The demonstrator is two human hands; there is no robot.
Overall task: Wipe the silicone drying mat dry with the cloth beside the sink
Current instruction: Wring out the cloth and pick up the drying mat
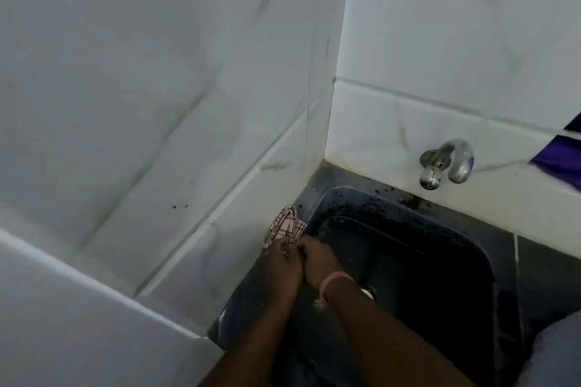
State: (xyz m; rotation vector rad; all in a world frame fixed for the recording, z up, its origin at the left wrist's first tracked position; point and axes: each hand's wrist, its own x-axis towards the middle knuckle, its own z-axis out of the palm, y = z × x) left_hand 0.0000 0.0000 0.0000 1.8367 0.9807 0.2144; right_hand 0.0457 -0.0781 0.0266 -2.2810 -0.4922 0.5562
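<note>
A pink checked cloth (286, 224) lies bunched on the dark ledge at the sink's left rim, against the tiled wall. My left hand (283, 264) and my right hand (316, 261) are side by side just in front of it, fingers reaching onto its near edge. The left fingers seem to pinch the cloth's edge; the right hand's fingers curl at the same spot. A pink band sits on my right wrist. No silicone drying mat is visible in this view.
A dark sink (408, 261) fills the lower right, with a metal tap (446, 163) on the white tiled wall (188, 104) behind it. The wall corner closes in on the left. A purple item (562, 157) shows at the right edge.
</note>
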